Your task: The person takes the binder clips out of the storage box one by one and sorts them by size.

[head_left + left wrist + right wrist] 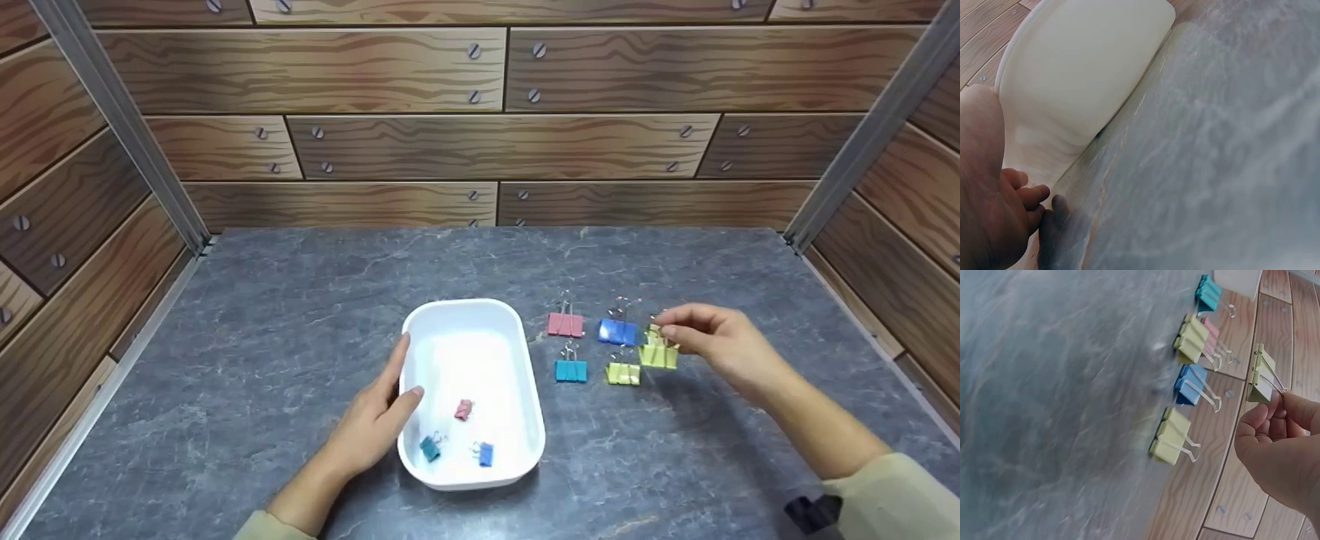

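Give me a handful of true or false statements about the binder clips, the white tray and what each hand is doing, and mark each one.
1. The right hand pinches a yellow-green binder clip by its wire handles, lifted clear of the table. True.
2. The white tray holds five clips. False: three lie in it, a pink clip, a teal clip and a blue clip.
3. The left hand rests against the tray's left rim. True.
4. All the clips on the grey table lie left of the tray. False: they lie to its right.
5. The left hand holds a clip. False: it holds none.
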`<state>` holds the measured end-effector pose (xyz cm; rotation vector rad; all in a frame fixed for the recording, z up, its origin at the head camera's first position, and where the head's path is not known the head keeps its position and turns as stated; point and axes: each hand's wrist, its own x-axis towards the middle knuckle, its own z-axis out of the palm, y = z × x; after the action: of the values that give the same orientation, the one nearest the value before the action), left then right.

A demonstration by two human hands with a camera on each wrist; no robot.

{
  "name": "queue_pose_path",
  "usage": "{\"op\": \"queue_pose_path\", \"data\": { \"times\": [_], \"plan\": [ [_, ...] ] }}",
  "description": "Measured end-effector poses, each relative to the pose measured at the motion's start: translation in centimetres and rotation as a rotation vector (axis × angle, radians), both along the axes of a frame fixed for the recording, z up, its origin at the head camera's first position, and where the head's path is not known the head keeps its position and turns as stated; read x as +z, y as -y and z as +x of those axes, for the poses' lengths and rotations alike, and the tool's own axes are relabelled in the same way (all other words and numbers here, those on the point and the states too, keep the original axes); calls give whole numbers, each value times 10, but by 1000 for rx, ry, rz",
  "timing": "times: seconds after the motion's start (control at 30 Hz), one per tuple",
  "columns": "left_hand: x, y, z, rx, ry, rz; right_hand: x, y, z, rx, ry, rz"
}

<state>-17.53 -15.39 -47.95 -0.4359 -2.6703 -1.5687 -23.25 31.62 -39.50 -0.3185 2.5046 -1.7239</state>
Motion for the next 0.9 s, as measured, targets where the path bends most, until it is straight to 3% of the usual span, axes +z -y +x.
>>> {"op": "queue_pose_path", "data": {
  "times": [0.5,0.9],
  "plan": [
    [-1,0,0,-13,7,10,-23,-27,-4,-38,71,83],
    [0,1,0,-10,-6,5,-32,-36,-6,-46,54,160]
  ]
}}
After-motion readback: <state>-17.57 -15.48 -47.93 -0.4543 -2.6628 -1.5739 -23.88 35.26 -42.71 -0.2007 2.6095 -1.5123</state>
